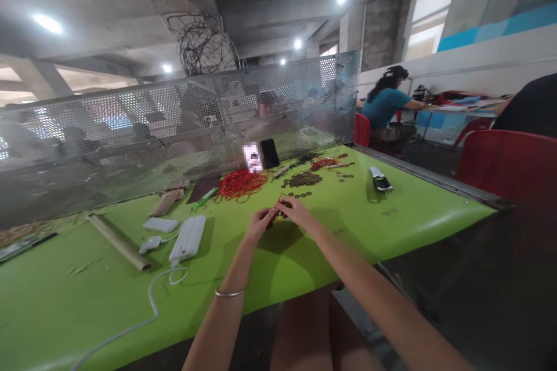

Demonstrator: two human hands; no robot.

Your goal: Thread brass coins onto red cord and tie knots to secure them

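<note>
Close together over the green table, my left hand (261, 224) and my right hand (296, 211) pinch a thin red cord (277, 218) between their fingertips. Dark round coins show on and under the cord, partly hidden by the fingers. Just beyond my hands lies a short row of loose coins (301, 194). Behind that row is a heap of bronze-coloured coins (304, 179). A tangled pile of red cords (241, 184) lies to the left of the heap.
On the left are a white power bank (188, 237) with a cable, a cardboard tube (119, 242) and a green-handled tool (206, 196). A silver-and-black device (380, 179) lies at right. A perforated metal screen (174, 122) borders the table's back. A person (387, 105) sits at another table.
</note>
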